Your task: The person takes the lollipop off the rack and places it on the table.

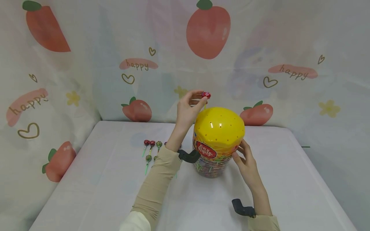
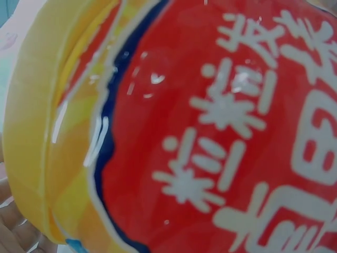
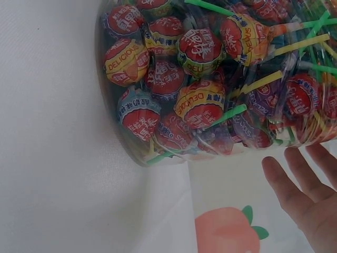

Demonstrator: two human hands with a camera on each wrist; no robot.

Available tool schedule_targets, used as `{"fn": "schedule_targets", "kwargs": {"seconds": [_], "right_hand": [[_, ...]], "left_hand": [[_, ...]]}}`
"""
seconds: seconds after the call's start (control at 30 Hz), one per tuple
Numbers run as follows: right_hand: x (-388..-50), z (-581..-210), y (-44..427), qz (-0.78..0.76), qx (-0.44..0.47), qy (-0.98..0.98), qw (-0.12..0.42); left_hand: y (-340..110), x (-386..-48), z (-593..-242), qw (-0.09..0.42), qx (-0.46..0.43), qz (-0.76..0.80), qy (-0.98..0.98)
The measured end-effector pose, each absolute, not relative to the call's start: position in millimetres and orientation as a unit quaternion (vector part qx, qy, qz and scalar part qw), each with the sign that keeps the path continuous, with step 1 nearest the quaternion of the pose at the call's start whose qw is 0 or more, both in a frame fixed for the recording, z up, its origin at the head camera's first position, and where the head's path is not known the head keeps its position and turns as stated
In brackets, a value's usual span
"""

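Behind the top of a big clear jar (image 1: 212,166) with a domed yellow lid (image 1: 219,123), my left hand (image 1: 189,107) pinches a lollipop (image 1: 206,95) in a red wrapper by its stick, sweet uppermost. My right hand (image 1: 245,162) is at the jar's right side with fingers spread and slightly bent; contact is hard to tell. Through the jar wall in the right wrist view, many wrapped lollipops (image 3: 200,52) with green and yellow sticks show. The jar's red label (image 2: 158,132) fills most of the left wrist view.
Left of the jar, several lollipops (image 1: 148,158) lie in rows on the white-covered table (image 1: 110,189), partly hidden by my left forearm. A printed cloth backdrop (image 1: 173,38) hangs behind and at the sides.
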State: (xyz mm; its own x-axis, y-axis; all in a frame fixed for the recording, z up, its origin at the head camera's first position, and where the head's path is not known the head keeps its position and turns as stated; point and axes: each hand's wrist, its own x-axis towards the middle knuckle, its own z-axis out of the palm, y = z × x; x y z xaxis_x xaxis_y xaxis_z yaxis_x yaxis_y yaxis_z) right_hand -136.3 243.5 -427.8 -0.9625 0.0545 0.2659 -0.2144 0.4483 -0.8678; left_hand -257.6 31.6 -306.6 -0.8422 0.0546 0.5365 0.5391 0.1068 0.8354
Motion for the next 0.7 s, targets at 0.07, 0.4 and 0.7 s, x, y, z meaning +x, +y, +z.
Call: {"fn": "schedule_targets", "kwargs": {"seconds": [0.07, 0.4, 0.7], "right_hand": [[-136.3, -427.9, 243.5, 0.524, 0.048, -0.841, 0.129], [-136.0, -427.3, 243.3, 0.524, 0.045, -0.841, 0.125], [-136.8, -428.8, 244.0, 0.522, 0.046, -0.843, 0.125]], "left_hand": [[31.8, -257.8, -306.7, 0.191, -0.207, -0.635, -0.719], [32.7, -258.3, -306.2, 0.200, -0.203, -0.636, -0.717], [32.6, -256.3, -300.5, 0.231, -0.191, -0.668, -0.681]]}}
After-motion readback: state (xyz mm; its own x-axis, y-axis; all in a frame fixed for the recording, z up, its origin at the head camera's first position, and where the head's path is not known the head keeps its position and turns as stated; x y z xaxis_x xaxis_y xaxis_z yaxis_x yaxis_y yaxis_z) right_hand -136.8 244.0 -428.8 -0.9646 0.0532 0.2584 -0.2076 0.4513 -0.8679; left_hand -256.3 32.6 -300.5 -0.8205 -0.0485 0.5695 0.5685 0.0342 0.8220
